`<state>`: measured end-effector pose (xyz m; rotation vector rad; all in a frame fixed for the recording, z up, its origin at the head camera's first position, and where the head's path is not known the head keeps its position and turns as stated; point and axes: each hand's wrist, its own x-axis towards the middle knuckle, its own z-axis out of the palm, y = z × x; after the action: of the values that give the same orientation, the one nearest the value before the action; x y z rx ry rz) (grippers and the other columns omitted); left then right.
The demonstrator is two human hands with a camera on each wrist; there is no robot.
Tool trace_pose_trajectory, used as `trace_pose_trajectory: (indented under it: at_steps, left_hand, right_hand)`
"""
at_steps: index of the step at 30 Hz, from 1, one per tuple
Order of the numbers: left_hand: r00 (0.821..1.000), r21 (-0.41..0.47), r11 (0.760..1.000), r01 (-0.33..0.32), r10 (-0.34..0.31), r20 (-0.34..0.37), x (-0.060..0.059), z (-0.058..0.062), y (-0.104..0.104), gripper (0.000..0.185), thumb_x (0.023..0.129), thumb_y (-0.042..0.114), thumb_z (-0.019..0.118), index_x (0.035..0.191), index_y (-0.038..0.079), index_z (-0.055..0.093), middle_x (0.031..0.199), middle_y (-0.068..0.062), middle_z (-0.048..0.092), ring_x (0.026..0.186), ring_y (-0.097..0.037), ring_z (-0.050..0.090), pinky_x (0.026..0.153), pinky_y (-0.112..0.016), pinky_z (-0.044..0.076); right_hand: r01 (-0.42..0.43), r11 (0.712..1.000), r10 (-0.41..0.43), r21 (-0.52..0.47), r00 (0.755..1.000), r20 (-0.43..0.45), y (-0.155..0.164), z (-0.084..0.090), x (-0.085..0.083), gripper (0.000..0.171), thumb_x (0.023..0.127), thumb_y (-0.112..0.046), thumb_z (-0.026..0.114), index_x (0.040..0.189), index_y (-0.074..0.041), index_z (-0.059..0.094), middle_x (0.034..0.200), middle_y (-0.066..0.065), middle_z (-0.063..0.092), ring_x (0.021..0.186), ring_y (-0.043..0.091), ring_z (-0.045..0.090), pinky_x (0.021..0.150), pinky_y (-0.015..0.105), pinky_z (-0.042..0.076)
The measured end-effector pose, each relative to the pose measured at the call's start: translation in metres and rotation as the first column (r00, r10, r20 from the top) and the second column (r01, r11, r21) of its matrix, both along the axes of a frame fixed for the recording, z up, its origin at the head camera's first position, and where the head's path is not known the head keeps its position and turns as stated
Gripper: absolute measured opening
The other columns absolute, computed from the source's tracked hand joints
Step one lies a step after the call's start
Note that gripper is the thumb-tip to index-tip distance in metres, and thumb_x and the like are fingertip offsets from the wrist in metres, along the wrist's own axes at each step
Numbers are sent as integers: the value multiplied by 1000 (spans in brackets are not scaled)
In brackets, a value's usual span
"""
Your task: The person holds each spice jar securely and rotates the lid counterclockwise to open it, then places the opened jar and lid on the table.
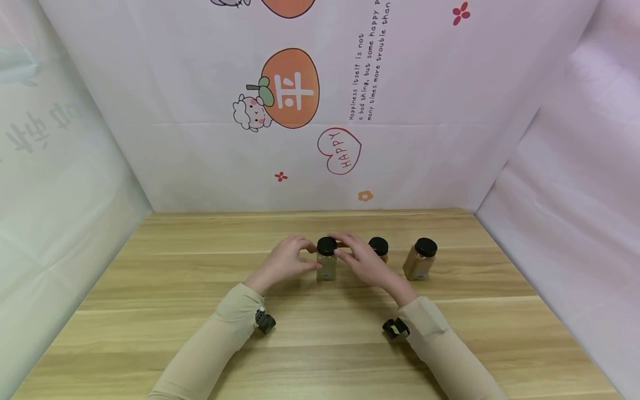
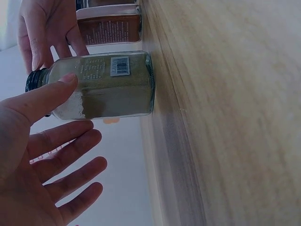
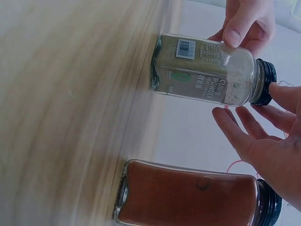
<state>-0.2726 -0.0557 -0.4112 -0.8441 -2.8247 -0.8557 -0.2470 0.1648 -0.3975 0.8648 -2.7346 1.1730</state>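
Squarely between grips [image 1: 286, 260] [image 1: 362, 259], cumin jar [image 1: 327, 269].

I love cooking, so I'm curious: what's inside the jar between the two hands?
Greenish-brown powder shows through the jar, whose print reads "CUMIN POWDER". The black lid covers its mouth, so the inside cannot be seen from above.

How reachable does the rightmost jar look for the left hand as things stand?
Probably not directly: the cumin jar, the right hand and the middle jar stand between the left hand and the rightmost jar.
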Motion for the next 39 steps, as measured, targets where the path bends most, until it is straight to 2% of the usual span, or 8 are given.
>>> trace_pose_trajectory:
  at_steps: [10,13,17,25,31,39]
  left_hand:
    - [1000,13,1000,11,-11,9,0,0,-1,42,76,36,79,105,7,69,103,-3,66,104,-26,59,92,-41,47]
    - [1000,11,1000,15,-15,9,-1,0,-1,42,76,36,79,105,7,69,103,-3,66,104,-26,59,92,-41,47]
    - [1000,12,1000,19,-19,12,-1,-1,-2,44,76,37,79,106,6,69,103,-4,66,104,-28,59,92,-41,46]
    - [1000,12,1000,28,-28,4,-2,-1,-3,45,77,39,78,106,7,69,103,-3,66,104,-28,60,92,-40,47]
    - [999,25,999,31,-31,7,0,2,-3,43,78,35,78,107,5,69,103,-4,66,106,-29,59,93,-42,46]
    - [1000,4,1000,19,-19,1,-1,0,-3,41,78,35,78,107,8,69,103,-2,66,105,-23,58,95,-40,45]
  right_hand:
    - [-7,1000,7,-15,1000,-8,1,4,2,43,100,-19,48,141,-7,42,140,16,45,122,33,51,93,43,50]
    - [6,1000,-6,-27,1000,15,0,4,3,44,99,-19,51,141,-8,42,140,15,45,124,34,50,94,42,49]
    - [51,997,-48,-51,998,43,-3,4,6,48,97,-22,55,140,-7,42,139,15,46,124,36,49,95,41,49]
    - [166,980,-164,-106,986,29,-8,0,10,47,92,-25,63,132,-4,48,133,12,51,118,33,55,91,38,52]
    - [205,966,-206,-157,979,14,-12,-1,11,45,89,-26,67,124,-2,53,125,11,55,115,34,57,89,42,53]
    - [230,960,-231,-162,973,10,-14,-2,9,40,87,-25,69,119,-4,55,121,11,57,114,30,58,89,43,53]
